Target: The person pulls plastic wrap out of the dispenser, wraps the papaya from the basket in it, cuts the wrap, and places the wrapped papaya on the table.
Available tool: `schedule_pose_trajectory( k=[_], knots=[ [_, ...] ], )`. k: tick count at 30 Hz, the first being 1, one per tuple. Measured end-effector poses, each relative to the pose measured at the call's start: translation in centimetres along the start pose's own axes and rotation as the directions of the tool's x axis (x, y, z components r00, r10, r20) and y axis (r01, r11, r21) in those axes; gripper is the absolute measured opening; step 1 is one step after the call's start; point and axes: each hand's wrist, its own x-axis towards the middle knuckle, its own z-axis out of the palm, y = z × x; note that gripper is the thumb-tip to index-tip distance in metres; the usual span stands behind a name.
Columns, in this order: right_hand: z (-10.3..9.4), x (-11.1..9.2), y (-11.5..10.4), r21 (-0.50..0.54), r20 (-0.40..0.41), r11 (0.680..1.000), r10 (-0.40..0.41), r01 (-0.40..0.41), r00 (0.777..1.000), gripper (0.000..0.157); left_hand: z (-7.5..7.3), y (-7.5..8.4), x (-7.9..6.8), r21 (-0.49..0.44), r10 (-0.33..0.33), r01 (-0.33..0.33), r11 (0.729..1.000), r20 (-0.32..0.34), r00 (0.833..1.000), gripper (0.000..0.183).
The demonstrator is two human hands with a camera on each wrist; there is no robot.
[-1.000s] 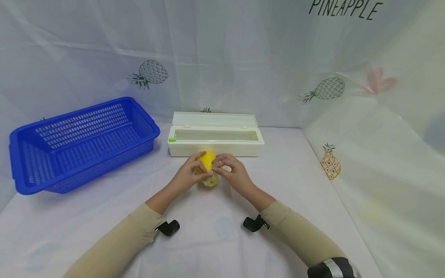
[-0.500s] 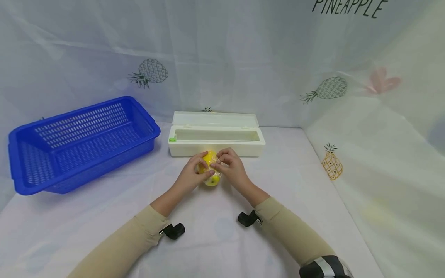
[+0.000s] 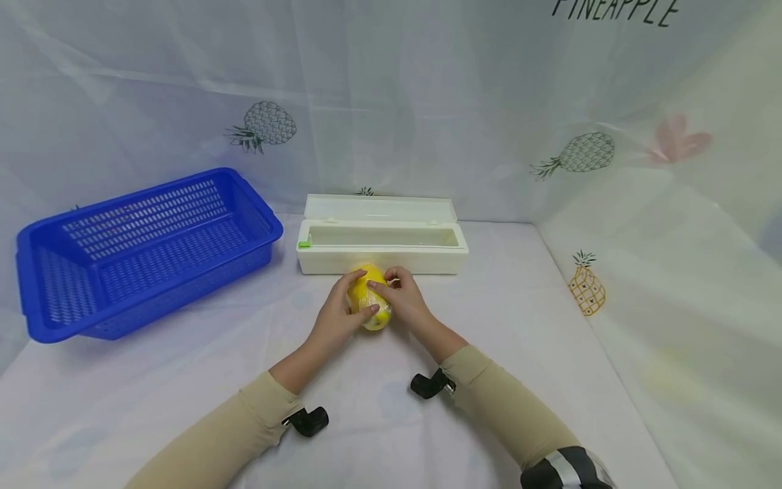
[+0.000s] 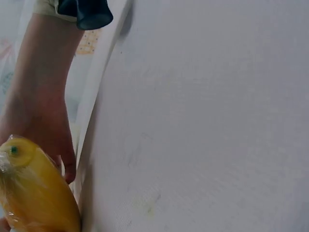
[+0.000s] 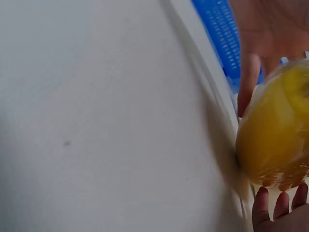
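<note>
A yellow fruit (image 3: 362,293) wrapped in clear plastic film lies upright between both hands, just in front of a long white box (image 3: 381,262). My left hand (image 3: 336,309) holds its left side, fingers at the upper part and thumb low across the front. From the other side, my right hand (image 3: 408,299) rests its thumb on the wrapped front, with the forefinger bent above. The left wrist view shows a small green spot on the fruit's end (image 4: 19,152). Right fingertips (image 5: 282,205) touch the crinkled film in the right wrist view. The film's loose edge is hidden.
The white box has its lid (image 3: 379,208) raised at the back and a small green piece (image 3: 304,244) at its left corner. A blue perforated basket (image 3: 183,288) stands at the left. White cloth with pineapple prints (image 3: 269,123) covers the walls and table.
The right hand has moved slightly left and its thumb now lies on the fruit. More of the wrapped front shows, and the fruit has shifted a little to the right.
</note>
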Motion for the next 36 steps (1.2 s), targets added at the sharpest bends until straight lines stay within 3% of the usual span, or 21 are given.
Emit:
schedule_pose_trajectory(
  k=[6,11,16,23,28,32,36],
  knots=[
    [-0.4,0.0,0.0,0.083,0.052,0.991,0.097,-0.101,0.994,0.031,-0.4,-0.2,0.0,0.006,-0.028,0.028,1.0,0.018,0.999,0.067],
    [-0.8,0.0,-0.3,0.067,0.125,0.987,0.14,-0.149,0.982,0.031,-1.3,-0.2,0.6,0.072,-0.076,0.071,0.995,0.066,0.995,0.08],
    [-1.2,0.1,-0.6,0.042,0.187,0.989,0.132,-0.142,0.974,0.032,-2.1,-0.1,1.8,0.195,-0.113,0.084,0.977,0.141,0.984,0.097],
    [-1.2,-0.2,-0.1,0.006,0.165,0.994,0.103,-0.106,0.981,0.034,-2.7,0.0,2.7,0.311,-0.095,0.021,0.95,0.223,0.97,0.1],
    [-1.8,-1.2,0.2,0.069,0.174,0.994,0.068,-0.081,0.982,0.042,-2.3,-0.1,2.1,0.319,-0.103,0.043,0.947,0.174,0.979,0.096],
    [-2.1,-2.3,0.2,0.071,0.186,0.993,0.082,-0.097,0.979,0.055,-1.8,-0.1,1.4,0.267,-0.168,0.14,0.954,0.087,0.982,0.097],
    [-1.9,-3.0,0.3,0.011,0.167,0.989,0.145,-0.149,0.975,0.06,-1.4,-0.1,0.9,0.207,-0.237,0.23,0.951,0.006,0.972,0.103]
  ],
)
